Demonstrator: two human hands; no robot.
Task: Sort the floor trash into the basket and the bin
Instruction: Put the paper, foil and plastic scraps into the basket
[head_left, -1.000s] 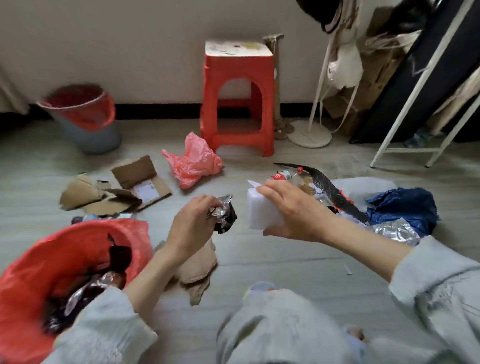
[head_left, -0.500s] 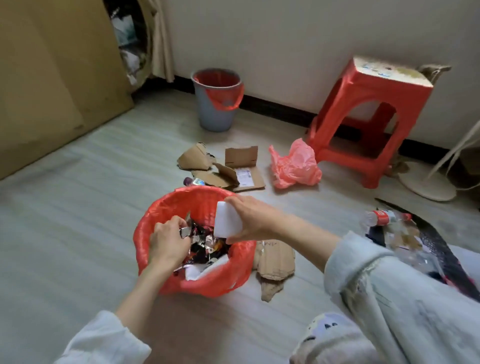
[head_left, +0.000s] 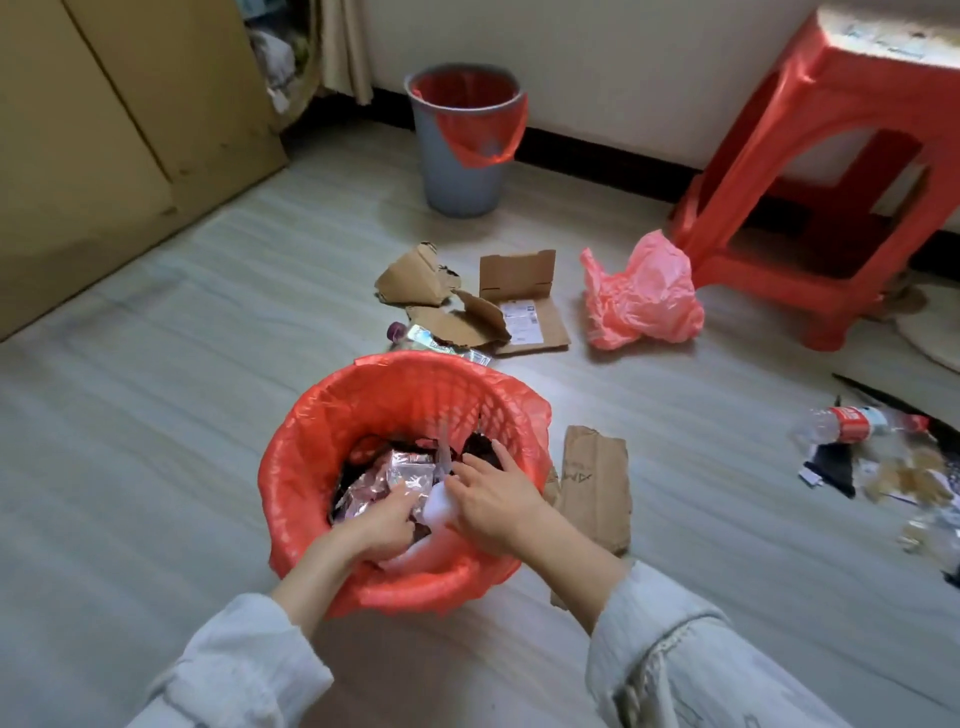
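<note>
Red-lined basket (head_left: 332, 447) sits on the floor (head_left: 156, 415) right in front of me, both hands down inside it. Left hand (head_left: 382, 525) is over the silver foil wrappers (head_left: 387, 475), fingers curled down into the pile; can't tell whether it's actually holding a wrapper or just pressing on it. Right hand (head_left: 493, 499) lies flat with fingers spread and straight, resting on the white foam block (head_left: 434, 506), which is inside the basket near its near wall, between the two hands. Dark scraps lie under and around the wrappers; a thin clear bit sticks up just beyond the right fingertips, too blurred to name.

Still on the floor: a flattened brown cardboard piece (head_left: 595, 486) touching the basket's right side; torn cardboard pieces (head_left: 415, 275) and an opened cardboard box with a shipping label (head_left: 524, 301) just past the basket's far rim; a crushed bottle with a purple cap (head_left: 415, 335) half under that cardboard. Pink plastic bag (head_left: 641, 299) is crumpled beside the leg of the red stool (head_left: 810, 171). Clear plastic bottle with red label (head_left: 852, 423) lies toward the right edge of the floor, with a heap of mixed scraps (head_left: 883, 478) just nearer to me.

Grey bin (head_left: 457, 171) with a red liner stands upright at the far wall, well apart from the basket, nothing visible inside from this angle. Wooden panel (head_left: 104, 130) runs along the left edge
</note>
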